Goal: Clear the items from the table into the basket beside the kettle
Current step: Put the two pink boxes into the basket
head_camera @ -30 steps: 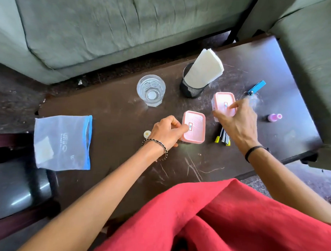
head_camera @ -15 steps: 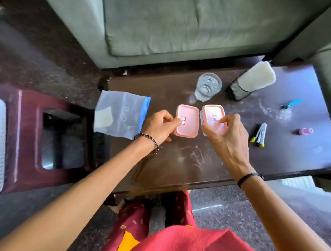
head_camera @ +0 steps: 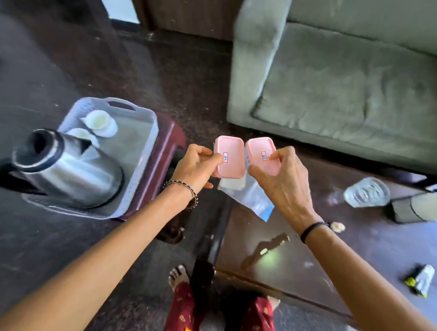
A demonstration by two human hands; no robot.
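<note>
My left hand (head_camera: pixel 196 165) grips a small pink-lidded box (head_camera: pixel 229 155), and my right hand (head_camera: pixel 285 178) grips a second pink-lidded box (head_camera: pixel 262 154). Both boxes are held side by side in the air, past the left end of the dark table (head_camera: pixel 333 243). To their left a pale plastic basket (head_camera: pixel 138 162) sits on a maroon stool (head_camera: pixel 163 158). White lids lie at the basket's far end. A steel kettle (head_camera: pixel 63 170) is at the left, overlapping the basket's near part. A clear zip bag (head_camera: pixel 251 196) lies under my hands on the table's left end.
On the table stand a drinking glass (head_camera: pixel 366 192), a black mesh holder (head_camera: pixel 406 211) with napkins, a small pale cap (head_camera: pixel 338 227) and clips (head_camera: pixel 419 280). A grey sofa (head_camera: pixel 351 95) is beyond. My feet (head_camera: pixel 179 275) are on the dark floor between stool and table.
Both hands have lifted the pink boxes off the table and carried them left toward the basket. The view has swung left, bringing the basket and kettle into sight.
</note>
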